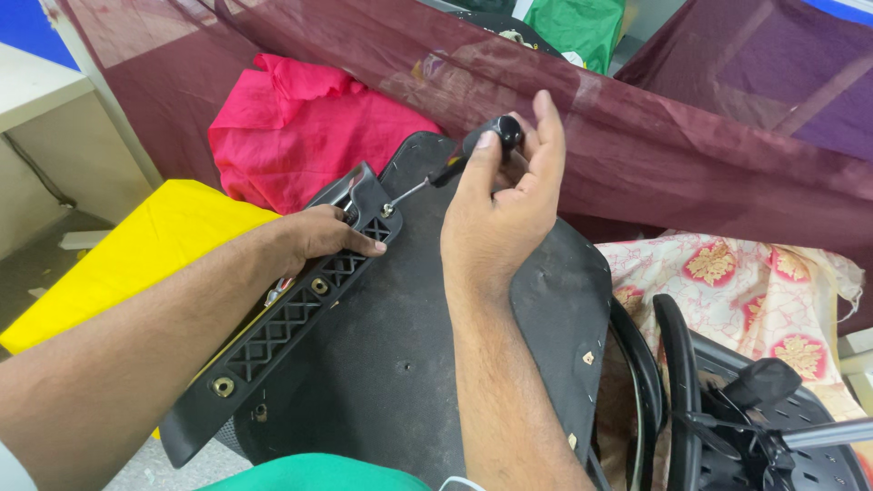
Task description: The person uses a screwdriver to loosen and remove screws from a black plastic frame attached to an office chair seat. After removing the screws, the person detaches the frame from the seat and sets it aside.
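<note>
My right hand (505, 195) grips a black-handled screwdriver (464, 159). Its metal tip rests on a screw (387, 209) at the far end of a long black plastic bracket (282, 323) with a lattice pattern. My left hand (318, 238) presses down on that bracket near its far end. The bracket lies along the left edge of a black upturned chair seat base (409, 364). Two brass-coloured screws (223, 386) show further down the bracket.
A maroon sheer cloth (691, 136) drapes across the back. A pink cloth (300, 127) and a yellow cloth (155, 245) lie to the left, a floral fabric (755, 291) to the right. A black chair part (755, 418) sits at the lower right.
</note>
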